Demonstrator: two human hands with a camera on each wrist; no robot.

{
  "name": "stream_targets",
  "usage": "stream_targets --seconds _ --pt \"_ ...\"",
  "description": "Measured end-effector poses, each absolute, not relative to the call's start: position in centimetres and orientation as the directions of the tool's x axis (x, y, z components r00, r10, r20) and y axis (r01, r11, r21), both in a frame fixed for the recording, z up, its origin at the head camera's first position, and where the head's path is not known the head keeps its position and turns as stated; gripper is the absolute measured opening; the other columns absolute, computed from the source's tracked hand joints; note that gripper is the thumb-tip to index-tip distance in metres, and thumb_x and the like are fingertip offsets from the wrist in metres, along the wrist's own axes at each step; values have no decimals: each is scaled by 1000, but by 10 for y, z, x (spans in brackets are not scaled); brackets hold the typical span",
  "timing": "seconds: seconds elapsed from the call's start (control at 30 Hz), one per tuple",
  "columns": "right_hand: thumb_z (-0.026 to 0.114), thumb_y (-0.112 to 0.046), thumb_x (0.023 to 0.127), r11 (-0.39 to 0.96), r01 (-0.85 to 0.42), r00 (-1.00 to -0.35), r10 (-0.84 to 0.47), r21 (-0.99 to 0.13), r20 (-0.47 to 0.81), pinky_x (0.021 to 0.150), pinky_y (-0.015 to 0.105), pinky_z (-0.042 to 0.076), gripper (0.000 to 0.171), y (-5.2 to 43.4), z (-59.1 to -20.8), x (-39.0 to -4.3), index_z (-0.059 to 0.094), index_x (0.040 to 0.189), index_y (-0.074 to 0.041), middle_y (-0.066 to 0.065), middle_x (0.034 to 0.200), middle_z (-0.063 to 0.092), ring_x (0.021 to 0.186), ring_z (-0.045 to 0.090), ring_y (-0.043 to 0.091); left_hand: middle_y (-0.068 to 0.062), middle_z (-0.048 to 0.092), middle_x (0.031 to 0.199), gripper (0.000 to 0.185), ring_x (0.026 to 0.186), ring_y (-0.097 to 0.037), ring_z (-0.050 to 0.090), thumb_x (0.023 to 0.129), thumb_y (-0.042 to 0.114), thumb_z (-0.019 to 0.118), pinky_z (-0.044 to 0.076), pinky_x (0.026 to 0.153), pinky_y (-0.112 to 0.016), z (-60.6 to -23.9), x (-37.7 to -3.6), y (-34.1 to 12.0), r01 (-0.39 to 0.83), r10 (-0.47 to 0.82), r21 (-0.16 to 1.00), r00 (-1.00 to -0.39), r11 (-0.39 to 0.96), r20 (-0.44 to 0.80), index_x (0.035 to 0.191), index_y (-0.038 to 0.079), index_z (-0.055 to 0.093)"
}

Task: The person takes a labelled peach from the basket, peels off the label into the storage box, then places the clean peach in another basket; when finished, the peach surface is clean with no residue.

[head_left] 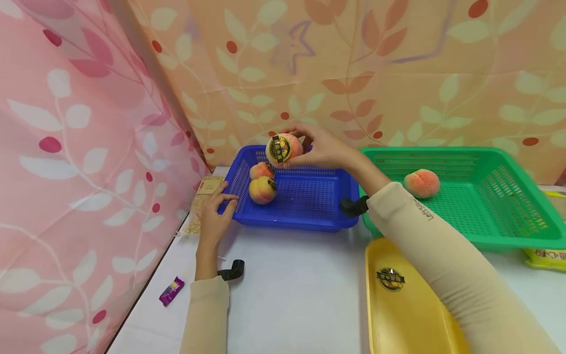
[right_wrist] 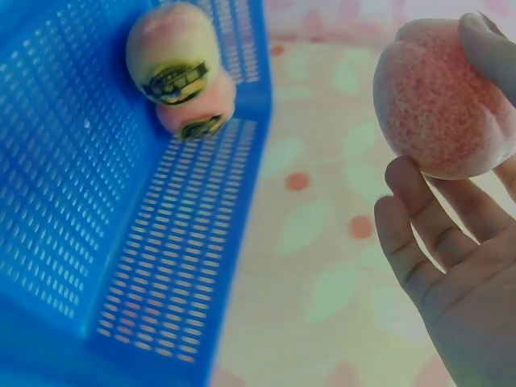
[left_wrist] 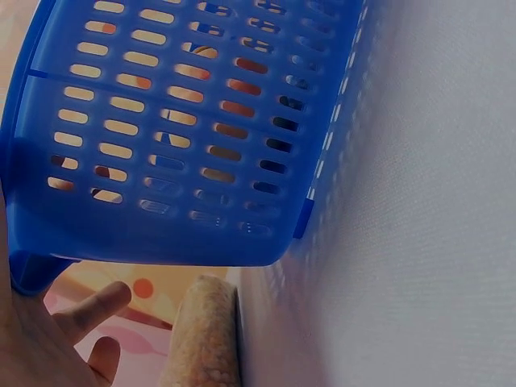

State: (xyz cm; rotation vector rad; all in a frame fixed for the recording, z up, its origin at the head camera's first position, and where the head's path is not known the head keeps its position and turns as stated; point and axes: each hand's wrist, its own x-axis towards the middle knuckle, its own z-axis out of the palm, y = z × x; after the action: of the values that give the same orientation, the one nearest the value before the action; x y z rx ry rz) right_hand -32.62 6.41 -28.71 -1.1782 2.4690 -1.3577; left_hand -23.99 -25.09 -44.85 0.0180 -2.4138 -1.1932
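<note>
My right hand (head_left: pixel 325 147) holds a pink-and-cream peach (head_left: pixel 289 148) between thumb and fingers, above the back of the blue basket (head_left: pixel 287 223). A black-and-gold round sticker faces the head camera on that peach; the right wrist view shows its fuzzy, plain side (right_wrist: pixel 439 101). Two more peaches lie in the basket's left part: a yellowish one (head_left: pixel 262 191) in front and a pinker one (head_left: pixel 261 170) behind, both with stickers. At the basket's left end, my left hand (head_left: pixel 215 214) rests by the rim with fingers spread, also partly seen in the left wrist view.
Right of the blue basket stands a green basket (head_left: pixel 495 241) with one peach (head_left: pixel 422 183) in it. A yellow tray (head_left: pixel 411 314) with a round sticker (head_left: pixel 391 279) lies in front. A bag of grains (head_left: pixel 193 226) and a purple packet (head_left: pixel 171 291) lie at left, a yellow packet (head_left: pixel 548 259) at right.
</note>
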Motion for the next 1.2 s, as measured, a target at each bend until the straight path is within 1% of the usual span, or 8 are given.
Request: stream_targets --seconds 0.23,0.47,0.6,0.77,0.83,1.0,1.1,1.2 --pt "92 -21 74 284 -607 -680 -668 -742 301 73 37 60 64 89 -279 -279 62 131 -23 -2 113 70 83 66 20 1 53 154 16 151 -28 38 95 19 66 18 124 -61 -447 -249 -256 228 -191 773 -892 591 409 104 10 76" --pt "92 -23 74 302 -565 -690 -683 -768 239 78 35 60 71 103 -289 -238 59 137 -24 -4 121 67 86 68 18 -2 53 154 17 151 -30 39 95 19 68 18 124 -58 -442 -253 -261 231 -179 767 -895 599 410 107 9 75" --pt "92 -21 74 297 -545 -668 -719 -784 192 80 33 59 74 106 -309 -220 59 140 -24 -5 125 67 88 67 16 -6 55 153 18 149 -31 41 95 19 70 22 124 -56 -438 -253 -263 255 -173 772 -889 583 424 109 9 75" --pt "92 -24 74 309 -522 -635 -763 -795 120 79 36 59 71 108 -342 -204 61 137 -26 -7 121 67 89 65 15 -12 56 150 20 147 -33 43 93 18 71 23 124 -57 -426 -247 -259 309 -185 764 -856 566 482 111 9 74" --pt "91 -25 74 329 -532 -623 -776 -780 98 77 35 58 69 109 -354 -202 61 136 -25 -7 119 68 86 64 15 -13 58 146 20 143 -32 44 92 16 71 24 122 -57 -417 -244 -254 352 -174 741 -831 571 528 110 9 75" --pt "90 -24 75 385 -553 -600 -799 -739 33 74 28 55 66 111 -378 -201 61 134 -21 -7 116 68 83 61 14 -9 65 127 19 127 -19 50 91 17 71 32 111 -48 -390 -234 -235 443 -113 684 -787 579 606 108 11 76" --pt "90 -21 75 407 -547 -586 -810 -731 -12 76 25 55 65 111 -391 -201 61 134 -15 -3 119 68 87 60 15 -6 70 115 16 114 -12 55 93 17 71 40 101 -37 -374 -223 -222 472 -21 697 -820 540 571 107 12 76" --pt "89 -19 75 416 -556 -569 -822 -719 -35 79 23 55 65 112 -402 -200 61 133 -11 2 122 68 91 61 15 -4 73 111 16 101 -12 59 95 17 70 47 89 -30 -361 -211 -208 478 159 732 -871 486 464 109 13 75"
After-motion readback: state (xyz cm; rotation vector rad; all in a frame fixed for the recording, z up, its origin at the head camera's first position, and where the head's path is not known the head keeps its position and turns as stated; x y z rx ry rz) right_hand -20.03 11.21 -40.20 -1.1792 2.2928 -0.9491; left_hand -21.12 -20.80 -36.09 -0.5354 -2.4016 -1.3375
